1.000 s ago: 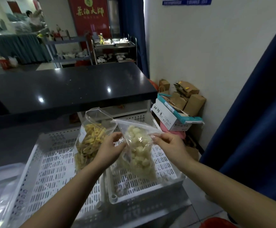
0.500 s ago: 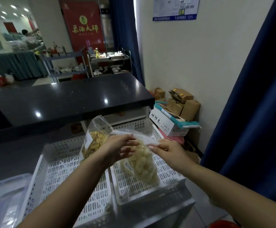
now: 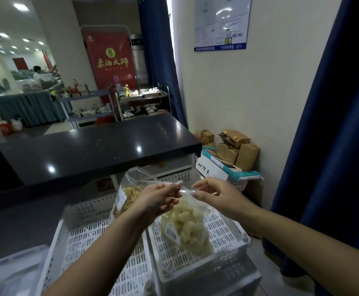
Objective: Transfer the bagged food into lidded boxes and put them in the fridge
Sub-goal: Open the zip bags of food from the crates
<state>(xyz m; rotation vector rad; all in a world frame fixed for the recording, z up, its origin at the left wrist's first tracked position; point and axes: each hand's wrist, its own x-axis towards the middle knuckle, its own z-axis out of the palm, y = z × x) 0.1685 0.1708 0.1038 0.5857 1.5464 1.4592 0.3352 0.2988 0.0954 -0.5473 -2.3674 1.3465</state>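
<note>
A clear zip bag of pale puffed pieces [image 3: 186,226] hangs above the right white perforated crate [image 3: 225,238]. My left hand [image 3: 155,199] and my right hand [image 3: 216,194] both pinch its top edge, close together. Behind my left hand a second clear bag of yellow strips [image 3: 127,193] stands up; whether my left hand also holds it I cannot tell. A clear lidded box [image 3: 9,272] shows blurred at the bottom left.
A second white crate [image 3: 84,227] lies to the left. A black counter [image 3: 93,148] runs behind. An A4 paper carton [image 3: 214,168] and brown paper bags [image 3: 236,149] stand by the wall, and a blue curtain [image 3: 334,135] hangs on the right.
My hands have come closer together on the top of the pale bag and lifted it slightly. The view has tilted upward.
</note>
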